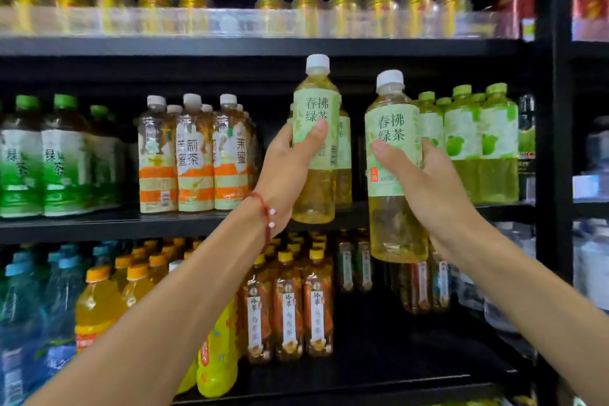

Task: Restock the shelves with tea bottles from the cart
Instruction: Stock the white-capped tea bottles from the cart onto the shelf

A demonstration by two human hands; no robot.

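My left hand [286,171] grips a green tea bottle [317,102] with a white cap and pale green label, held upright in front of the middle shelf [99,224]. My right hand [425,181] grips a second, matching green tea bottle [392,128] upright just to the right, a little lower and closer to me. Behind the left bottle stands another bottle of the same tea [344,155] on the shelf, partly hidden. The cart is out of view.
The middle shelf also holds green-capped tea bottles [43,158] at left, orange-labelled jasmine tea [194,155], and green apple drink bottles [478,142] at right. Gold cans [346,13] line the top shelf. Below stand blue, yellow and amber bottles [290,306]. A black upright post [560,109] bounds the right side.
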